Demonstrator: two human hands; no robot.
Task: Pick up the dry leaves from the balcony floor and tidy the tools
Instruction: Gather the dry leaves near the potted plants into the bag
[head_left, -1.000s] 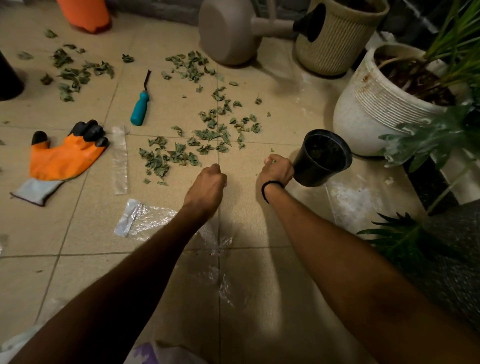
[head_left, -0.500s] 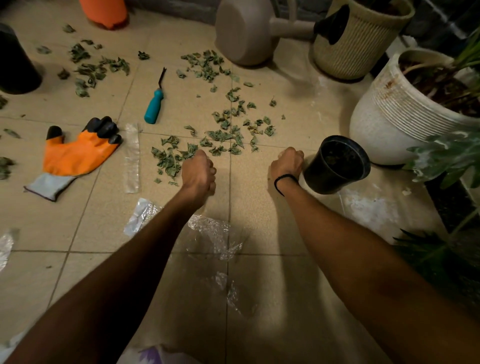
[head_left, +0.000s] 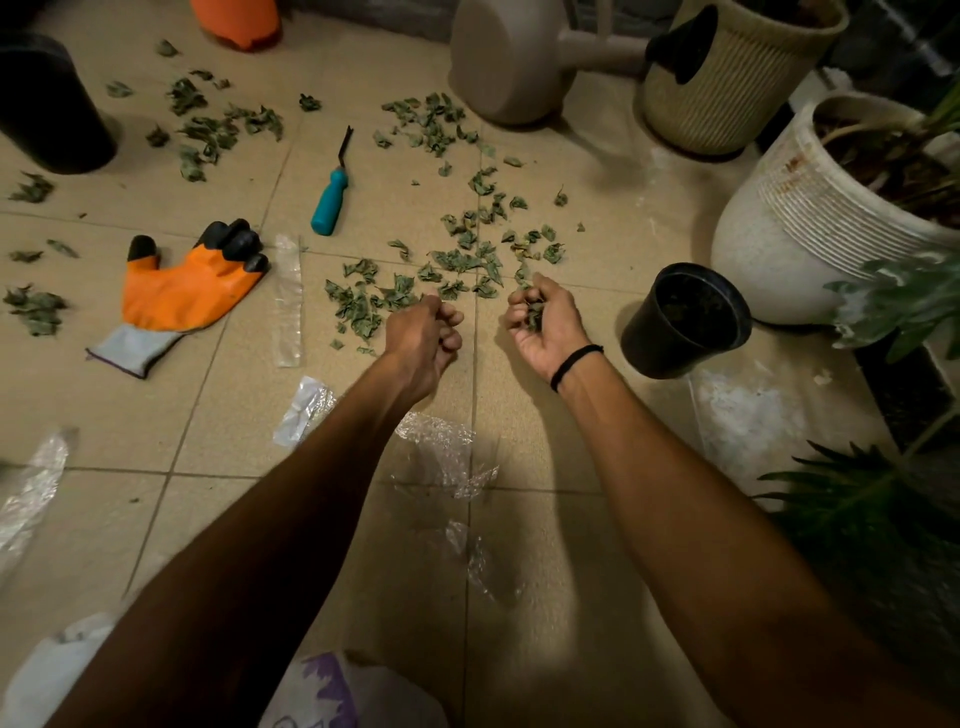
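A clump of leaves (head_left: 533, 315) is gripped in the right hand (head_left: 545, 327), which is turned palm up with the fingers curled round it. The left hand (head_left: 423, 338) is clenched, back to the camera; whether anything is held in it cannot be told. Just beyond both hands more leaves are scattered over the floor (head_left: 519, 530), with further patches far to the left. A black pot (head_left: 685, 325) stands just right of the right hand and seems the likely place for the handful. A teal tool (head_left: 330, 197) and a glove (head_left: 182, 293) lie beyond and left of the left hand. Crumbs could be shed on the way if the grip is loosened early, since the leaves look brittle. The pot looks light and could be tipped by a knock from the wrist. Plastic scraps (head_left: 441, 452) between the forearms could be gathered up by mistake.
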